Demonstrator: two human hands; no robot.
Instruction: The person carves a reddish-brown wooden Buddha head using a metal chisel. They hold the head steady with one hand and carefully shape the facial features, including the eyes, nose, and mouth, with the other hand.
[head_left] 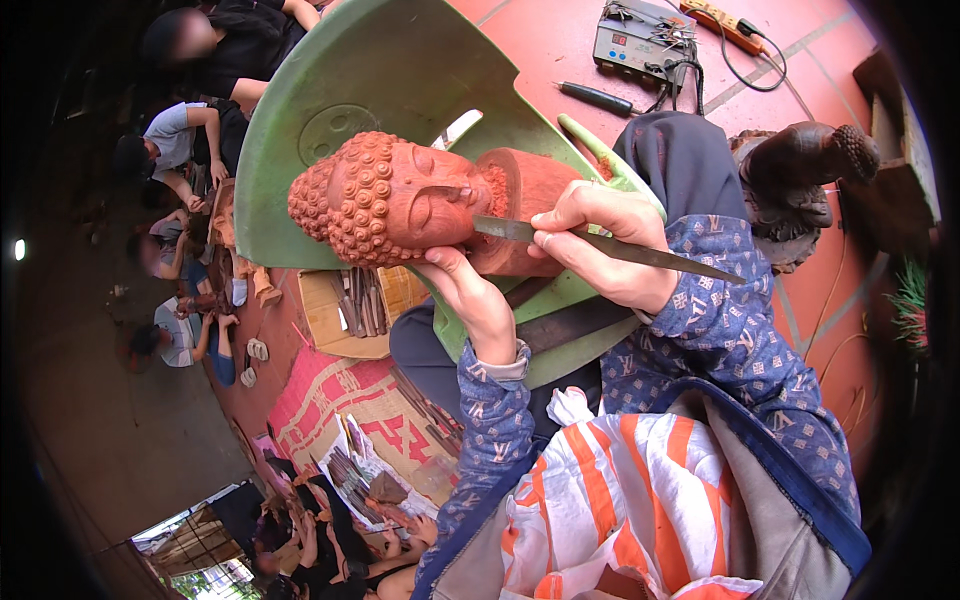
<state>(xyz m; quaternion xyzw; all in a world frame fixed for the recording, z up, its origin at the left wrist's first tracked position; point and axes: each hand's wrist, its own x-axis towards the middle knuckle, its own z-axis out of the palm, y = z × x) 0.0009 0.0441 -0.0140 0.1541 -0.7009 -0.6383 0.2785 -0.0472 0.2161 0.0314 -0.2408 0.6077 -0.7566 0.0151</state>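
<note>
A reddish carved wooden Buddha head (420,195) with curled hair lies on its side before me. My left hand (470,300) grips it by the near cheek and jaw, thumb on the surface, other fingers partly hidden beneath. My right hand (610,240) is closed around a long flat steel carving chisel (660,258), pinched between thumb and fingers. Its broad end meets the wood beside the mouth and chin, while the narrow end points right. Red wood crumbs lie around the neck. A green plastic chair (275,170) is under and behind the carving.
A grey control box (645,45), a black pen-shaped handpiece (597,98) and an orange power strip (722,25) sit on the tiles. Right stands a dark carved figure (785,190). A cardboard box of tools (350,310) and a striped sack (620,490) are nearer. Several people work at left.
</note>
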